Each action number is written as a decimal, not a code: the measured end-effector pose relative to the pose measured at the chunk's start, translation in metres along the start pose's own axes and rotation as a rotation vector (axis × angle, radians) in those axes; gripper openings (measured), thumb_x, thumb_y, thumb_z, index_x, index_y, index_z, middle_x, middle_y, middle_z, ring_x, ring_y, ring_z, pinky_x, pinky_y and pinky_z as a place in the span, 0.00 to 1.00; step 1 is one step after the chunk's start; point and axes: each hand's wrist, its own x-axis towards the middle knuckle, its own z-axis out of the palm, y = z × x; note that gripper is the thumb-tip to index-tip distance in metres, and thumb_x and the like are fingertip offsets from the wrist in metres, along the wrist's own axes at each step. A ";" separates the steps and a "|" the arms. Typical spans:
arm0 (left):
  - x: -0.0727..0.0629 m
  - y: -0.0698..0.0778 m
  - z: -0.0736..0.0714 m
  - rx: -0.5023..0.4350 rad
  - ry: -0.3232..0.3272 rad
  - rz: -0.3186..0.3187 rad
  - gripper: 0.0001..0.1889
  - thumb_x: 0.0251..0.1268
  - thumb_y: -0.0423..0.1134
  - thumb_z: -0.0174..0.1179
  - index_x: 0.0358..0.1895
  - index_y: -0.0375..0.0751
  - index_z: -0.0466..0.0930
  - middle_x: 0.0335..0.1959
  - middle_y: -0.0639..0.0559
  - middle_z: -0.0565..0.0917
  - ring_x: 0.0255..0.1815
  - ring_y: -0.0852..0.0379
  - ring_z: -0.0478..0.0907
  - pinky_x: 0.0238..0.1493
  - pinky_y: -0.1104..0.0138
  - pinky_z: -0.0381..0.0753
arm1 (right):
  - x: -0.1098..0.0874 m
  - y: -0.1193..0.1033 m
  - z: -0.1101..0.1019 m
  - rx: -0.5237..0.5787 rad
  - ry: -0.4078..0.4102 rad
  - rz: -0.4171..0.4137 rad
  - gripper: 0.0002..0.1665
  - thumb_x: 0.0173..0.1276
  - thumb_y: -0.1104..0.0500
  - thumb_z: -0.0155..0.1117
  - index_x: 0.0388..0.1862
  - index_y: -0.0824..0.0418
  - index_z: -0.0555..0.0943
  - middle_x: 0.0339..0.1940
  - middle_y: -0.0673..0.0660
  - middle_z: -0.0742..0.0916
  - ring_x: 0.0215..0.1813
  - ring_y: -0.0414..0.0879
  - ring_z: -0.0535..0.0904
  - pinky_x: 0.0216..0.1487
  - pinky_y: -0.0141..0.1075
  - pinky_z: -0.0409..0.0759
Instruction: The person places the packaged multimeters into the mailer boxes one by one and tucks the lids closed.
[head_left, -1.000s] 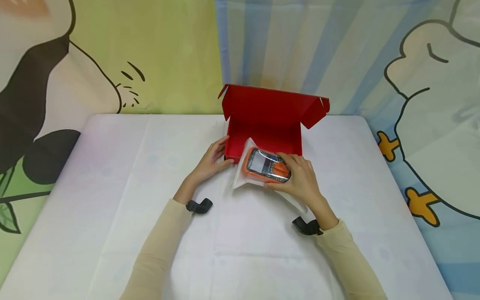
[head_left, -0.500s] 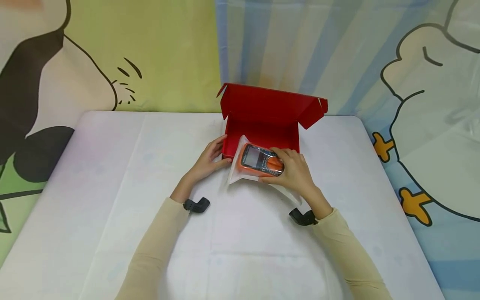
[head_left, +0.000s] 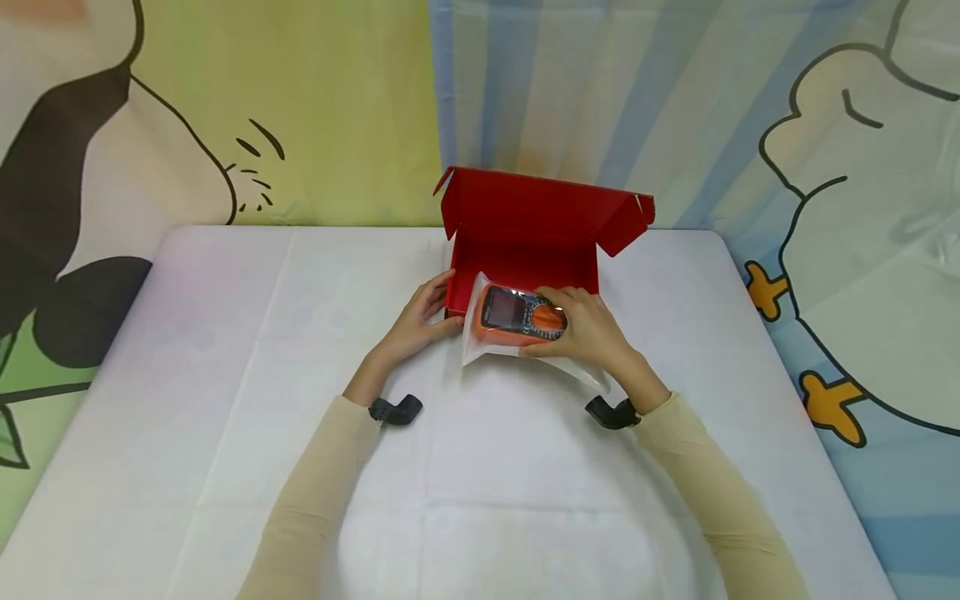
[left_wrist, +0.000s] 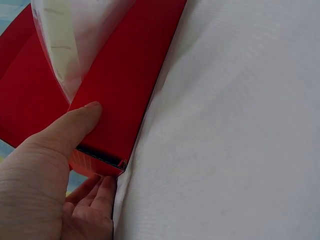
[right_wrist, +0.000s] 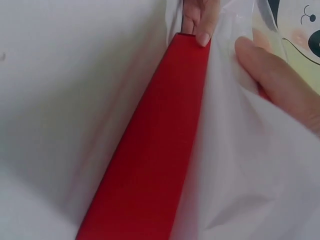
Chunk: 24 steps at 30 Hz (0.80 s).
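An orange and black multimeter (head_left: pixel 510 310) lies face up in a clear and white plastic bag (head_left: pixel 480 352). My right hand (head_left: pixel 588 332) grips its right end through the bag, thumb on the near edge and fingers on the far edge. It is held over the front wall of a red cardboard box (head_left: pixel 536 260), whose lid stands raised. My left hand (head_left: pixel 416 323) holds the box's front left corner, the thumb (left_wrist: pixel 82 122) on the front wall and the fingers at the side. In the right wrist view the bag (right_wrist: pixel 280 165) drapes beside the red front wall (right_wrist: pixel 150 140).
A white cloth (head_left: pixel 495 517) covers the table. Behind it hangs a printed curtain (head_left: pixel 345 108) with cartoon animals, close to the box's raised lid. Black wrist cameras (head_left: pixel 397 410) sit on both wrists.
My right hand has moved the bagged multimeter slightly away from me, toward the inside of the box, and it lies more level sideways. My left hand stays on the box corner.
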 end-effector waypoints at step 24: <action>-0.003 -0.002 0.000 -0.023 -0.008 0.019 0.39 0.53 0.21 0.61 0.69 0.28 0.51 0.67 0.33 0.54 0.66 0.40 0.57 0.66 0.50 0.56 | 0.022 0.008 -0.007 0.024 -0.063 -0.021 0.55 0.39 0.31 0.72 0.64 0.55 0.70 0.52 0.58 0.77 0.49 0.51 0.69 0.50 0.47 0.67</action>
